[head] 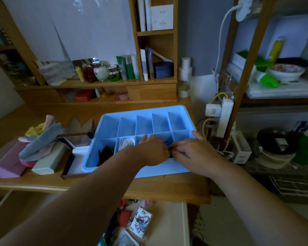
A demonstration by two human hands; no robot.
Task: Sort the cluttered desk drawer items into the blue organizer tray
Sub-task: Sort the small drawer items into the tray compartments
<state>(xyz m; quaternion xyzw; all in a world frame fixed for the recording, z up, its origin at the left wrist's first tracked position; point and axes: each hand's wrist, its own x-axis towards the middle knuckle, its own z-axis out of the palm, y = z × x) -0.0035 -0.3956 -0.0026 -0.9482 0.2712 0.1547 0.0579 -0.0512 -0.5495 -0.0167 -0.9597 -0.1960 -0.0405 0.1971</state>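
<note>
1. Counter (167, 190): wooden, carrying the tray at its right and a heap of cases and cloths at its left.
2. Blue organizer tray (180, 110): two rows of compartments. Far row bare; near row holds a black item (105, 154) at far left and a pale folded item (126, 142) next to it.
3. Open drawer (167, 226), below the counter's front edge: still holds packets and red pieces, so sorting looks partly done.
4. My left hand (154, 150) and my right hand (190, 150): fingertips meeting over a near-row compartment, centre-right, fingers bent down onto something dark.
5. Step in hand, as I judge it: seating a small item in that compartment. Next calls for letting go and reaching back to the drawer.
6. Not made out: what the dark item is, or which hand truly holds it; dim light and my own knuckles cover it.
</note>
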